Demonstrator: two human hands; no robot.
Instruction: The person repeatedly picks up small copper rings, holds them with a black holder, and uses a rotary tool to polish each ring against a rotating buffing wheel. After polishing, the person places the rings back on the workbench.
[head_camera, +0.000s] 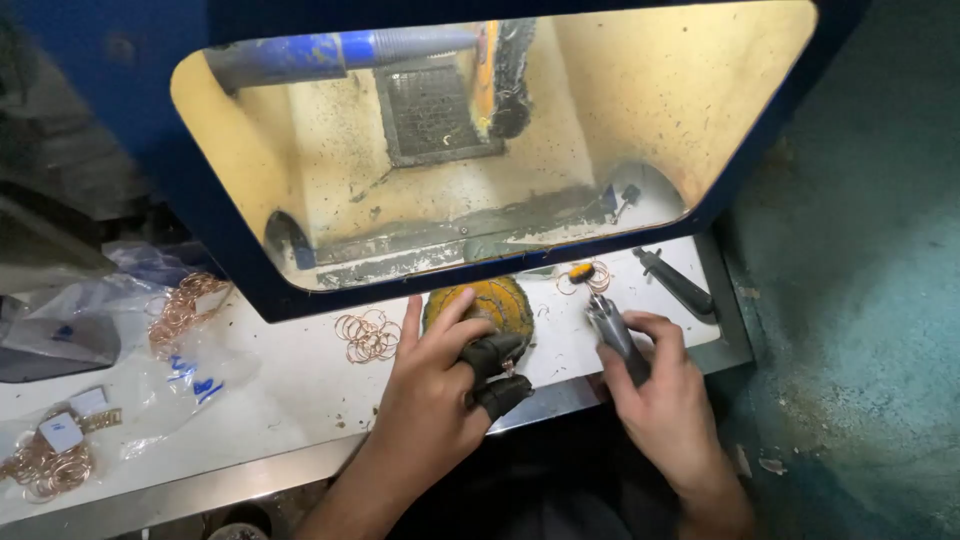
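Note:
My left hand (440, 385) rests at the bench's front edge, its thumb and one finger covered by dark finger guards (495, 372). Those guarded fingers pinch something small that I cannot make out, right beside a round yellow-and-green polishing wheel (495, 300). My right hand (660, 385) grips a grey handheld rotary tool (615, 335), its tip pointing up and left toward a small orange-tipped bit (580, 271). A small pile of thin copper-coloured rings (367, 336) lies just left of my left hand.
A blue polishing cabinet (240, 265) with a yellow-dusted interior and rear vent grille (432, 105) looms over the white bench (290, 400). A dark-handled tool (678, 280) lies at right. Plastic bags (180, 375), more copper rings (183, 305) and tagged chains (50, 460) sit at left.

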